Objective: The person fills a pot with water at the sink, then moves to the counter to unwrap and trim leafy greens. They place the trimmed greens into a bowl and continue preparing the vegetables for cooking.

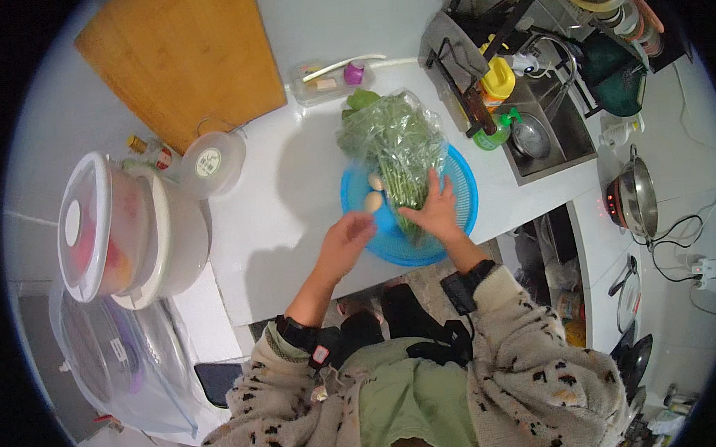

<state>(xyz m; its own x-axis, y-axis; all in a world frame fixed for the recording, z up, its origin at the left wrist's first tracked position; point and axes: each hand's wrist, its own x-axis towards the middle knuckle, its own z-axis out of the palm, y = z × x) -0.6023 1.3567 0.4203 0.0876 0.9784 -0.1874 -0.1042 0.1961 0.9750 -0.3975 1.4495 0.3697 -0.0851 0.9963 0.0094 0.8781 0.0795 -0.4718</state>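
A blue plastic basket (468, 184) sits on the white countertop before me. Leafy greens with long stems, in a clear plastic bag (399, 139), lie across it, their leaves reaching past its far rim. Two light-coloured eggs (373, 201) are in the basket, left of the stems. My right hand (437, 212) rests against the stem end of the bag, thumb and fingers spread. Over the basket's near left rim is my left hand (348, 238), blurred and slightly curled near the eggs; nothing shows in it, though its palm side is partly hidden.
A wooden cutting board (193, 64) leans on the back wall beside a clear tray (329, 85). Lidded plastic containers (127, 231) stand at left. To the right are a dish rack (456, 72), a green bottle (491, 136), a sink (559, 139) and a metal pot (638, 199). A phone (215, 382) lies lower left.
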